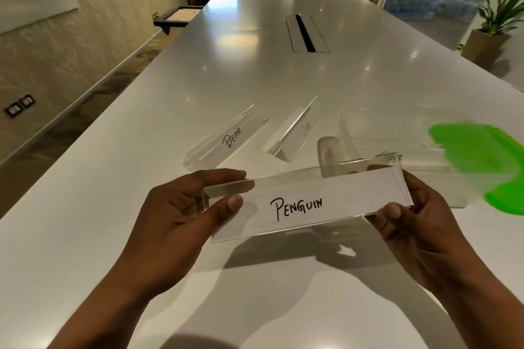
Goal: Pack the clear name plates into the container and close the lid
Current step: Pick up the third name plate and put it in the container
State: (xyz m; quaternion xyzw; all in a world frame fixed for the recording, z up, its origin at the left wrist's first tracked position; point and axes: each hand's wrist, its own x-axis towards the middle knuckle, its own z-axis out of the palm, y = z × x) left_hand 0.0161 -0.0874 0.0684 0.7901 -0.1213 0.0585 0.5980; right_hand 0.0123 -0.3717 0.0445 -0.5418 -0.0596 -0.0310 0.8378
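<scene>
I hold a clear name plate marked PENGUIN (306,201) level above the white table (198,88). My left hand (181,207) grips its left end and my right hand (416,215) grips its right end. Behind it two more clear plates lie on the table, one marked BEAR (226,137) and one faintly marked DOG (296,133). To the right stands a clear container (397,133) with a bright green lid (482,161) at its right side. Another plate with partly hidden writing (392,159) sits inside it or against it; I cannot tell which.
A cable slot with metal flaps (304,32) is set into the table's far middle. The table's left edge runs along a wall aisle. A potted plant (493,25) stands far right, and a dark framed tray (178,15) juts at the far left.
</scene>
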